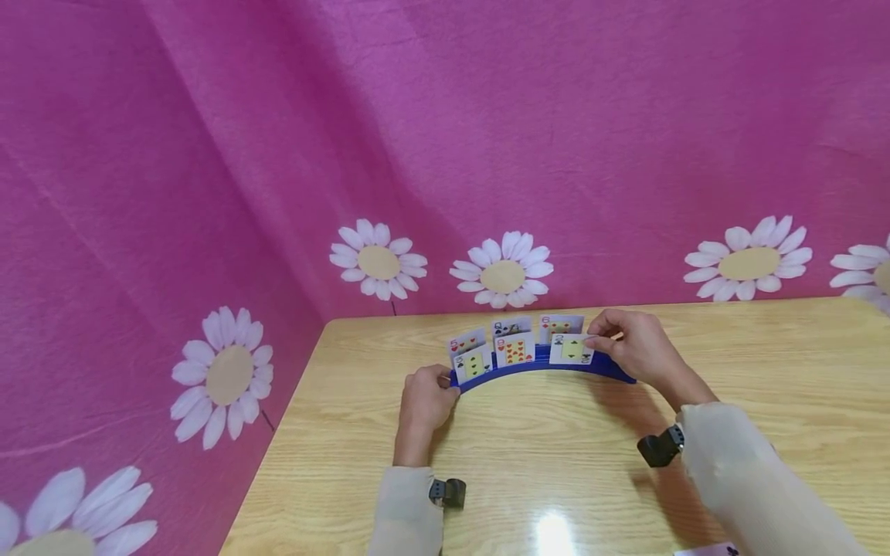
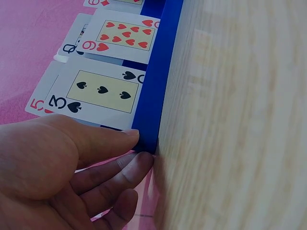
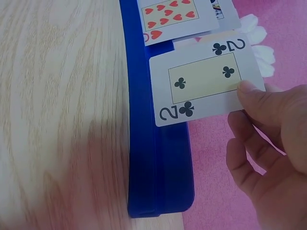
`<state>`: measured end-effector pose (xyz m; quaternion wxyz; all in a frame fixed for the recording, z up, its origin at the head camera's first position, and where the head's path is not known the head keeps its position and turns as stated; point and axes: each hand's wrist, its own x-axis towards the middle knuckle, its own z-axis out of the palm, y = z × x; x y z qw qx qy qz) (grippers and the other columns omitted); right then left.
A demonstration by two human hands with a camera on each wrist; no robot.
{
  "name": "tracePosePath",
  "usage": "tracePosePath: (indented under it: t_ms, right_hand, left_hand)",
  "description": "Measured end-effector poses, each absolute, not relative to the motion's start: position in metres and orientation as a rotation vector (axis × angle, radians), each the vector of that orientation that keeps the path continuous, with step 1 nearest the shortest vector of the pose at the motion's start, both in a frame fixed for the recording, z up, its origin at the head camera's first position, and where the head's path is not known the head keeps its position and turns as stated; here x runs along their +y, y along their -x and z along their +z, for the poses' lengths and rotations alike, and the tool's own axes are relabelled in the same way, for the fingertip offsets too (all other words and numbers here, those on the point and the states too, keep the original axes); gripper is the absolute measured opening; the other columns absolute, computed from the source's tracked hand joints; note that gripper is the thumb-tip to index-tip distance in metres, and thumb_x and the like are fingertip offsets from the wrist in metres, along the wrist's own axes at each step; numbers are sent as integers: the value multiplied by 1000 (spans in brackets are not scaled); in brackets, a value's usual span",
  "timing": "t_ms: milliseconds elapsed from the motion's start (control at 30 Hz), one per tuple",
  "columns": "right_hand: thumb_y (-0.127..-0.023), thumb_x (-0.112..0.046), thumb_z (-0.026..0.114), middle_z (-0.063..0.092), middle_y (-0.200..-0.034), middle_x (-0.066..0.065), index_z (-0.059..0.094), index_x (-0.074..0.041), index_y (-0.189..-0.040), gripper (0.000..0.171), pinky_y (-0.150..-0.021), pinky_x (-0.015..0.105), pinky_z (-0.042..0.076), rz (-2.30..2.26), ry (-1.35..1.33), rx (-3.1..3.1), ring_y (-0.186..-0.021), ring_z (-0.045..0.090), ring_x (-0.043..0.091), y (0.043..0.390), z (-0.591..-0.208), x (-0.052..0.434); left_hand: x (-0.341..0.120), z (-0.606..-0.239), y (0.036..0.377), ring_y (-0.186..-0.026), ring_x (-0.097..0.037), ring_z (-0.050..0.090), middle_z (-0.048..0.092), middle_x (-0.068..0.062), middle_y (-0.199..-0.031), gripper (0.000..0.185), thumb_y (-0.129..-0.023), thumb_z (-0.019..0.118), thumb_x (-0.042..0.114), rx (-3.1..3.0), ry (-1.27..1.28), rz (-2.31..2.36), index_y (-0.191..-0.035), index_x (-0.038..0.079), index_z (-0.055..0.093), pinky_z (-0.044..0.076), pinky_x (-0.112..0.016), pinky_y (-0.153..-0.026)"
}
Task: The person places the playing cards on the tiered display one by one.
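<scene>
A curved blue card holder [image 1: 518,374] stands on the table with several playing cards upright in two rows. At its left end, my left hand [image 1: 424,400] pinches the holder between thumb and fingers, beside the three of spades [image 2: 100,93]. My right hand [image 1: 643,349] pinches the two of clubs [image 3: 206,79] by its upper edge, its lower edge at the front slot toward the right. The nine of hearts [image 2: 122,36] is in the front row. Behind are a red five [image 1: 467,340], a black queen [image 1: 511,326] and the six of diamonds [image 1: 562,323], partly hidden.
The light wooden table [image 1: 542,448] ends at a pink cloth [image 1: 591,139] with printed daisies, behind and to the left. Part of another card [image 1: 709,550] shows at the bottom edge, near the right sleeve. Both wrists wear black straps.
</scene>
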<state>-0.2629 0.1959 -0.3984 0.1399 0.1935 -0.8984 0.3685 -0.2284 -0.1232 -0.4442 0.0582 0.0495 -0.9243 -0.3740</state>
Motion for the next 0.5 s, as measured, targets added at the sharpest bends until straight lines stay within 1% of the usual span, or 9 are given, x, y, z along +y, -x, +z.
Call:
tracePosePath:
  t_ms: [300, 500]
  right_hand:
    - [-84, -3, 79, 68, -78, 1, 68, -8, -81, 12, -70, 44, 54, 1060, -530, -2605, -76, 62, 22, 269, -403, 191]
    - [-84, -3, 79, 69, -79, 2, 69, -8, -81, 12, -69, 43, 54, 1061, -537, -2600, -76, 62, 22, 272, -403, 188]
  left_hand:
    - [-124, -445, 228, -85, -20, 65, 71, -7, -88, 23, -84, 77, 6, -2795, -127, -1109, -107, 1, 74, 53, -38, -78]
    - [-125, -446, 230, -85, -20, 65, 71, -7, -89, 24, -85, 77, 6, -2798, -131, -1115, -108, 2, 74, 53, -39, -79]
